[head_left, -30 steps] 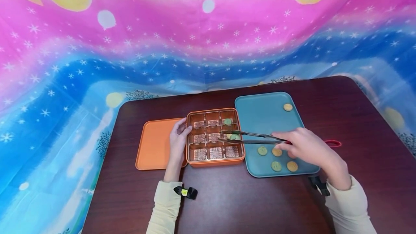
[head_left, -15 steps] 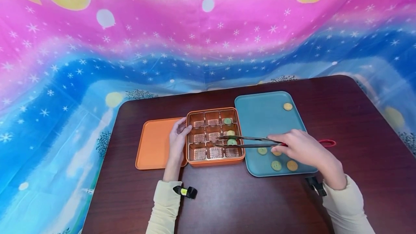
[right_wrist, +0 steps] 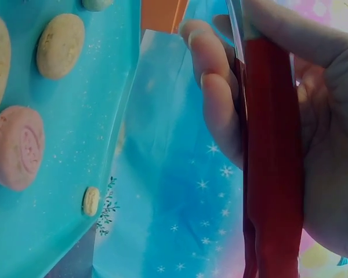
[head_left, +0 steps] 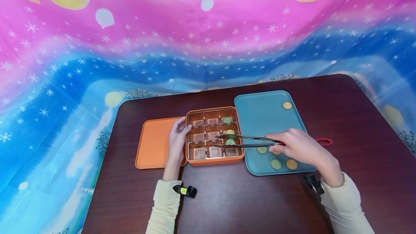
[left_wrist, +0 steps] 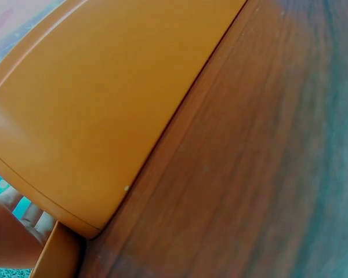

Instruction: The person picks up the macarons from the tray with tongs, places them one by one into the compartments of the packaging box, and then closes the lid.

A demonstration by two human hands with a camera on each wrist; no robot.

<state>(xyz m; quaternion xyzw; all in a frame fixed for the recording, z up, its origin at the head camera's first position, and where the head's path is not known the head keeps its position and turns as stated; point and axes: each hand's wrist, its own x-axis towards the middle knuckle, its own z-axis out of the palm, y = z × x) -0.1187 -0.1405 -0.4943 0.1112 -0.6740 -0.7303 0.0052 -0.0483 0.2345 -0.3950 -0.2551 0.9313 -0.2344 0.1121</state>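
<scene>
Head view: lid (head_left: 154,143), orange, lay leftmost. Your left hand (head_left: 178,138), fingers loosely extended, touched the box's (head_left: 214,162) left side. Box stood between lid and tray (head_left: 263,115), cookies (head_left: 227,120) in its right column, tongs (head_left: 253,145) extending over it. Tray held further cookies (head_left: 276,164). Your right hand (head_left: 297,147) gripped the tongs.

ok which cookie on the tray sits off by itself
The yellow cookie near the far right corner of the tray; the other visible cookies on it are grouped towards its near edge.
</scene>
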